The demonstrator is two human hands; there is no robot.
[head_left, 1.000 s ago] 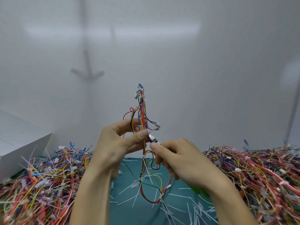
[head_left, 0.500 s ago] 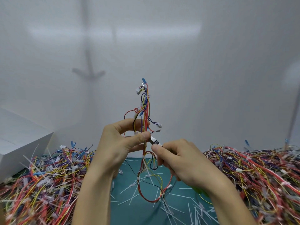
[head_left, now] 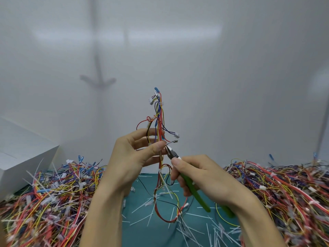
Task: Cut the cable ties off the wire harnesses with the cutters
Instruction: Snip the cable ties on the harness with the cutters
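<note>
The light, floppy wire harness (head_left: 159, 118) stands upright above the teal surface (head_left: 142, 233), pinched mid-bundle by the left hand (head_left: 131, 157) just beside the nose of the cutters (head_left: 203, 204) gripped in the right hand (head_left: 203, 175); pinching close to each tie should steady it.

Tangled heap of multicoloured wire harnesses (head_left: 49, 198) on the teal surface (head_left: 151, 236) at left, a second such heap (head_left: 284, 189) at right, cut white plastic tie ends (head_left: 141, 219) strewn between, white box (head_left: 23, 157) behind the left heap
</note>
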